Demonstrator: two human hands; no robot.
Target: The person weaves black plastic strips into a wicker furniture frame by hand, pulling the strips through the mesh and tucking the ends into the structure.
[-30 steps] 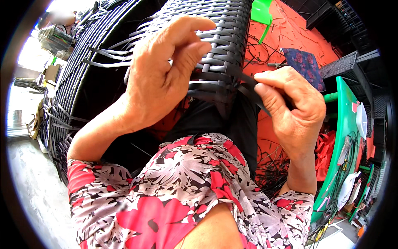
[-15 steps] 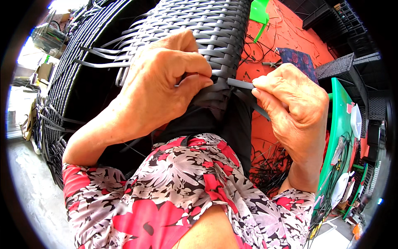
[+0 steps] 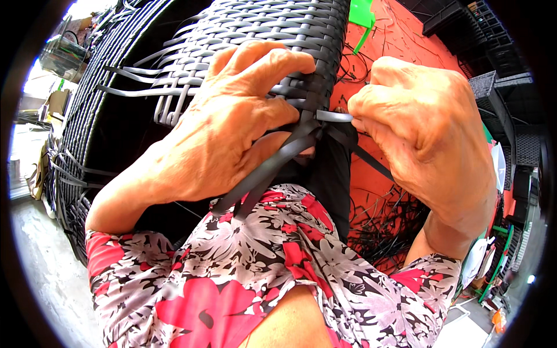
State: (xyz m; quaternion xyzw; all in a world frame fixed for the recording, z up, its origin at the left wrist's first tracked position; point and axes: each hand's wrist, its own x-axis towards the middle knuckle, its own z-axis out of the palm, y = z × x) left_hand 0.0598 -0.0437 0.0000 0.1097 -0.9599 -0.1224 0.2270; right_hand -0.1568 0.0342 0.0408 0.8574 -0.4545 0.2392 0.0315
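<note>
Grey weaving strip (image 3: 335, 116) at edge of wicker panel (image 3: 278, 23), pinched in right hand (image 3: 420, 119); left hand (image 3: 232, 119) over panel (hiding part), thumb and forefinger wide apart; loose black strips (image 3: 275, 162) dangle alongside; green chair (image 3: 362, 20) beyond.

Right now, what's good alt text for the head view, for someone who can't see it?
A person's right hand pinches a gray strip at the edge of a dark woven panel, the left hand spread over it. Loose strips trail below; scraps litter the red floor.
</note>
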